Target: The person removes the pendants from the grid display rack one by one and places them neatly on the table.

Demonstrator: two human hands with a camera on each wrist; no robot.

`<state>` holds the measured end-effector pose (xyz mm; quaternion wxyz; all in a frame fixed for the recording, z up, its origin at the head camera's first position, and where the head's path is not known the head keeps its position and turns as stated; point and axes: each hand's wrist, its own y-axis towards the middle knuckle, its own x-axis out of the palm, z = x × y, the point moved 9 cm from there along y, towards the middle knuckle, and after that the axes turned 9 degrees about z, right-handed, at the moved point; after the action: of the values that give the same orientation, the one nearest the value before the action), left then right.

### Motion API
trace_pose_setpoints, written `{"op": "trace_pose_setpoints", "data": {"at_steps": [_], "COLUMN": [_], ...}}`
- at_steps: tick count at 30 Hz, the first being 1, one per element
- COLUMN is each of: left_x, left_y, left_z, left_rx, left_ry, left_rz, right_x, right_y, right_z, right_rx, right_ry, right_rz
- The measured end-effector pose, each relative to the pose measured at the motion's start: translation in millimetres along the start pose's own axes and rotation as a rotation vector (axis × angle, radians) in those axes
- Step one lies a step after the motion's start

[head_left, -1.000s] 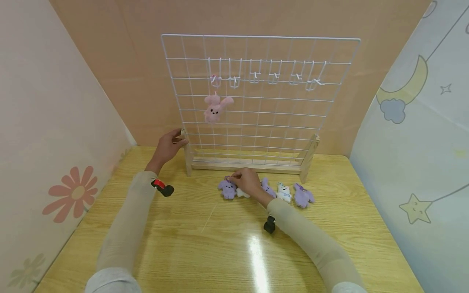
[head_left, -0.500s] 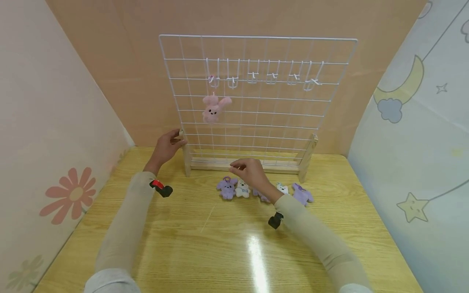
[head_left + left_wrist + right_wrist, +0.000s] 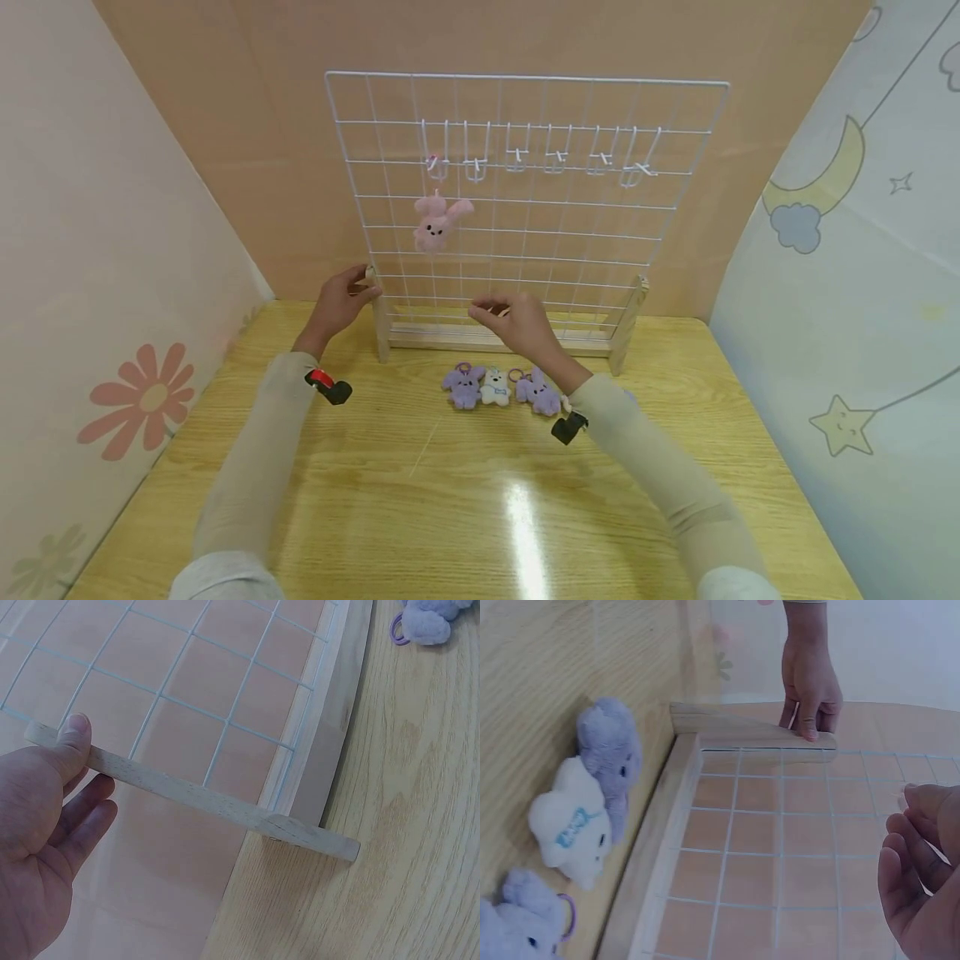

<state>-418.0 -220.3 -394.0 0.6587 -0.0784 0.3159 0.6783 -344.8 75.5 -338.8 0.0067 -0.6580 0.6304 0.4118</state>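
Observation:
My left hand (image 3: 335, 308) grips the top of the left wooden post (image 3: 202, 796) of a white wire grid rack (image 3: 525, 196), thumb on one side and fingers on the other. In front of the rack's lower part, my right hand (image 3: 523, 323) hovers with fingers loosely bent. Nothing can be seen between its thumb and fingers. Below it on the table lie a purple bunny plush keychain (image 3: 463, 388), a white bear plush keychain (image 3: 495, 387) and another purple plush keychain (image 3: 538, 394). My right sleeve mostly hides more plush toys. A pink bunny plush (image 3: 433, 225) hangs from the leftmost hook.
Several white hooks (image 3: 556, 157) line the grid's upper part. A wooden base bar (image 3: 435, 337) and a right post (image 3: 628, 327) support the grid on the wood-grain table (image 3: 360, 500). Patterned panels stand left and right, and a tan panel (image 3: 525, 33) behind.
My right hand has risen from the plush keychains to before the grid's lower part, uncovering the white bear and a purple plush; my sleeve now covers those farther right. The left hand stays put.

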Motion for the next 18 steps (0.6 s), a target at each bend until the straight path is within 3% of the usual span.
{"op": "trace_pose_setpoints", "data": {"at_steps": [7,18], "left_x": [-0.2,0.6], "left_y": [0.2,1.7], "left_z": [0.4,-0.2], "left_rx": [0.018,0.010], "left_ry": [-0.003,0.004], "left_rz": [0.001,-0.001], "right_x": [-13.3,-40.1], "right_y": [18.1,58.1], "right_z": [-16.2,-50.6], "right_rx": [-0.002,-0.063], "right_ry": [0.024,0.033], "right_rz": [0.042,0.185]}}
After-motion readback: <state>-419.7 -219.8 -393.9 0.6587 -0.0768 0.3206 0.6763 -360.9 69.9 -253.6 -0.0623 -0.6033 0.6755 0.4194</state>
